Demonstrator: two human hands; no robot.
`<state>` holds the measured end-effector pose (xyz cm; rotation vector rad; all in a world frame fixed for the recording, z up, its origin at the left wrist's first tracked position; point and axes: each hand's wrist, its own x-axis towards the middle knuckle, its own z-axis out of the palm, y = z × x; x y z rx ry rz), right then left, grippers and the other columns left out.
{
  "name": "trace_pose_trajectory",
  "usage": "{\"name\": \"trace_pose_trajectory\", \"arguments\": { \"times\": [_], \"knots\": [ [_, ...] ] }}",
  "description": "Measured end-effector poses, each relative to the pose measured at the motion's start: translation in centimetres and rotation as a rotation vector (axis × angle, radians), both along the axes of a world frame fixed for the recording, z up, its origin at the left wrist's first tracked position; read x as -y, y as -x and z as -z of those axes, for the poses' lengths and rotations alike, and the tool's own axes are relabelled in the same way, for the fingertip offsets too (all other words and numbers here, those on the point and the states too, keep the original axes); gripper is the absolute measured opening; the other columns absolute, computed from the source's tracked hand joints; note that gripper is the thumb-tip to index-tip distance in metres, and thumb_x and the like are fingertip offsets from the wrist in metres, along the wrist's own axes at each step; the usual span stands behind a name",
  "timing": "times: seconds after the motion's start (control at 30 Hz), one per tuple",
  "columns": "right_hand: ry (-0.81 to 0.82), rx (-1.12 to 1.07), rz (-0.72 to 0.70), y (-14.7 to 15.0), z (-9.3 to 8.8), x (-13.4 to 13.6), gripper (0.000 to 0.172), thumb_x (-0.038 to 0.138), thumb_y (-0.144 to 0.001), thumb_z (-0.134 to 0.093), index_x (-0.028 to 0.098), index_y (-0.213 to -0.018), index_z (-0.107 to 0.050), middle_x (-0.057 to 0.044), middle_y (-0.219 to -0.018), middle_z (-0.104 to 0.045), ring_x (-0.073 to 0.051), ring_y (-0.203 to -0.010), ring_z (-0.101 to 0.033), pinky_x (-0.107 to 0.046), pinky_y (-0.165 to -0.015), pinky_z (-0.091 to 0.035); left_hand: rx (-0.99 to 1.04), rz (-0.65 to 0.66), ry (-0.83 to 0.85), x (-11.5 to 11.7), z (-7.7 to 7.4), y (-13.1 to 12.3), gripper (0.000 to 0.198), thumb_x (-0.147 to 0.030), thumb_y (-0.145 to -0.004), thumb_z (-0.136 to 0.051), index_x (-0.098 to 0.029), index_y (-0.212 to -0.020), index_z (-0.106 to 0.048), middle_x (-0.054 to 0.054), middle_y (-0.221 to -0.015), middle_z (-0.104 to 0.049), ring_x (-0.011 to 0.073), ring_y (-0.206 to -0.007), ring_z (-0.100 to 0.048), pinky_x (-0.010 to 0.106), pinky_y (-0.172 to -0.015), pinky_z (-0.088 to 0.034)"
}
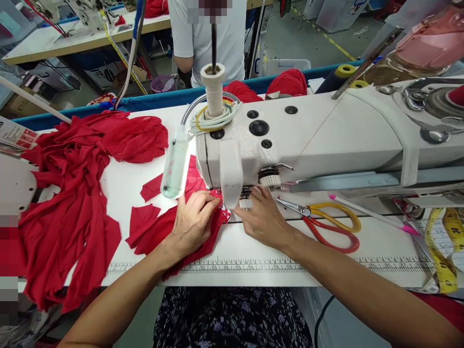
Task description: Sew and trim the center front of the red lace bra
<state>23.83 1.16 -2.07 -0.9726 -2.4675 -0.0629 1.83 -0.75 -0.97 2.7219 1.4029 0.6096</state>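
My left hand (pixel 194 220) lies over a red fabric piece (pixel 155 232), its thumb and fingers closed on the cloth just left of the needle area. A shiny printed strip shows at the fabric's edge by the presser foot. My right hand (pixel 263 217) is at the other side of the sewing machine (pixel 308 130), fingers bent in under its head. Their tips are partly hidden, and whatever they hold cannot be made out. Right of that hand lie scissors (pixel 308 210) with one yellow and one red handle.
A heap of red fabric (pixel 83 193) covers the table's left side. A ruler strip (pixel 253 267) runs along the front edge. At right are a pink-tipped pen (pixel 373 214) and a yellow tape measure (pixel 440 261). A person in a white shirt (pixel 232 43) is beyond the table.
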Motion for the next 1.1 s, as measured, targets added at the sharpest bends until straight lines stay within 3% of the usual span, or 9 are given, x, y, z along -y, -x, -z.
{"name": "trace_pose_trajectory", "arguments": {
  "times": [0.37,0.67,1.1],
  "knots": [
    [-0.013,0.096,0.044,0.3,0.0,-0.1,0.024,0.001,-0.067,-0.057,0.02,-0.073,-0.069,-0.011,-0.103,-0.063,-0.026,-0.098,-0.043,-0.042,-0.096,-0.032,-0.008,-0.002,0.014,-0.1,0.3,0.1,0.036,-0.005,-0.089,-0.046,-0.016,-0.12,-0.061,0.01,-0.104,-0.066,0.0251,-0.099,-0.059,0.056,-0.104,-0.033],
    [-0.046,0.099,0.04,0.3,-0.1,-0.2,0.021,0.003,-0.065,-0.059,0.02,-0.073,-0.069,-0.01,-0.099,-0.062,-0.026,-0.097,-0.043,-0.042,-0.094,-0.033,0.101,0.003,0.055,-0.2,0.8,0.4,0.037,-0.006,-0.094,-0.041,-0.018,-0.126,-0.057,0.01,-0.105,-0.06,0.0227,-0.101,-0.056,0.043,-0.092,-0.048],
    [-0.059,0.103,0.05,0.4,0.0,-0.1,0.018,0.004,-0.07,-0.06,0.019,-0.074,-0.07,-0.011,-0.095,-0.061,-0.026,-0.096,-0.042,-0.041,-0.094,-0.031,-0.063,-0.009,-0.113,0.0,0.7,-0.2,0.032,-0.008,-0.092,-0.049,-0.013,-0.12,-0.063,0.011,-0.101,-0.068,0.0241,-0.098,-0.062,0.058,-0.106,-0.038]
  ]
}}
